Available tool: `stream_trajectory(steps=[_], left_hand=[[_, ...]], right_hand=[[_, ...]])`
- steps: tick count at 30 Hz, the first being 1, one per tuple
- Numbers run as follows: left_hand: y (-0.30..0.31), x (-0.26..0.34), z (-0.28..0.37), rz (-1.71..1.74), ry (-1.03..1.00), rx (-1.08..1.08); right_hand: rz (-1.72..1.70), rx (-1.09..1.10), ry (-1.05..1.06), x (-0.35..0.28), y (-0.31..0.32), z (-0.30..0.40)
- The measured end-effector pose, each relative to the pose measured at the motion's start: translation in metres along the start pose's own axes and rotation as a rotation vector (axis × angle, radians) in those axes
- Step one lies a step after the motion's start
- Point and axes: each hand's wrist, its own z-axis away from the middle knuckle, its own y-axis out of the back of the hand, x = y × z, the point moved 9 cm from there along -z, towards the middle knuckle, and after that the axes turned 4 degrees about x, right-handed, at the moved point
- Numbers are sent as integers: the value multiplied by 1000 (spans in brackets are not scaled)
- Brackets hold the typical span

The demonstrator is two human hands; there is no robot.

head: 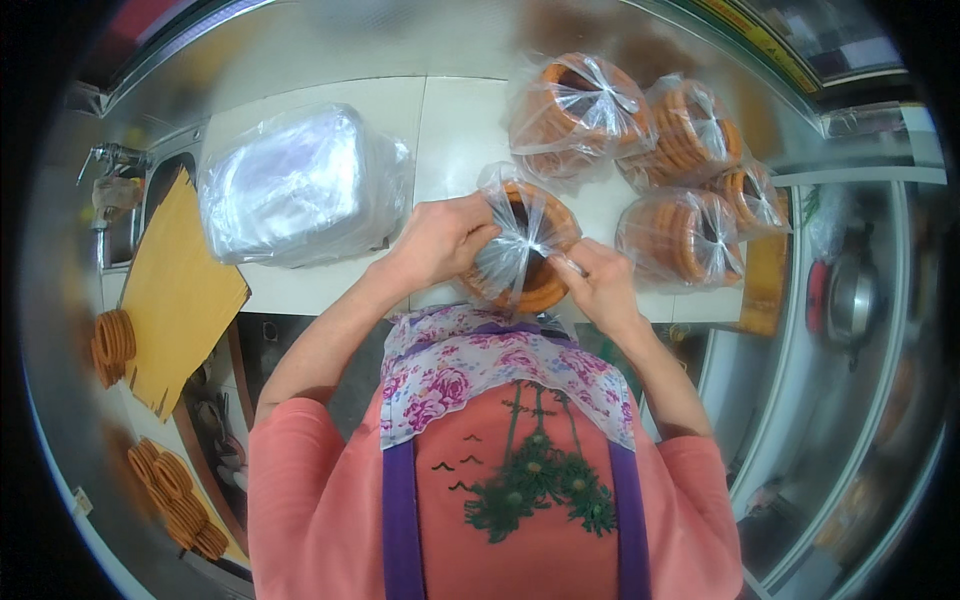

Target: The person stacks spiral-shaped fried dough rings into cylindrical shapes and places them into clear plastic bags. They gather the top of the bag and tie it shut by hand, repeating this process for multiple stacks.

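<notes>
A clear plastic bag (510,262) of brown ring-shaped fried pastries (551,296) stands at the front edge of the counter, before my apron. Its plastic is gathered to a tight point over the hole of the rings. On the left side of the bag, my left hand (450,236) has its fingers curled onto the plastic near the rim. My right hand (600,281) pinches the plastic between thumb and forefinger, just right of the gathered point. Whether the gather is knotted is too small to tell.
Several bagged ring pastries (679,236) stand at the right of the white counter (457,112). A large plastic-wrapped bundle (292,187) lies on the left. Beyond it are a yellow board (180,277), a sink tap (120,157) and unbagged ring pastries (172,487).
</notes>
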Motion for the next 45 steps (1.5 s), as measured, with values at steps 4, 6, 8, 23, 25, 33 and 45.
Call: stream_trajectory(steps=[4, 6, 8, 23, 25, 33, 45], left_hand=[[-18, -13, -4, 854, 435, 35], [-33, -13, 0, 1166, 597, 86], [-45, -17, 4, 1371, 701, 179], [-46, -6, 1, 136, 209, -10], [-48, -11, 1, 142, 251, -13], [-46, -14, 6, 190, 339, 21], [-40, -7, 6, 503, 335, 133]], right_hand=[[-621, -40, -433, -1, -8, -18], [-937, -161, -730, 7, -34, -7], [-1052, -16, -724, 11, -40, -7], [-930, -58, -887, 35, -56, 12], [-917, -100, -800, 27, -56, 3], [-1030, 100, -636, 15, -52, 2], [-936, 149, -681, 9, -30, 2]])
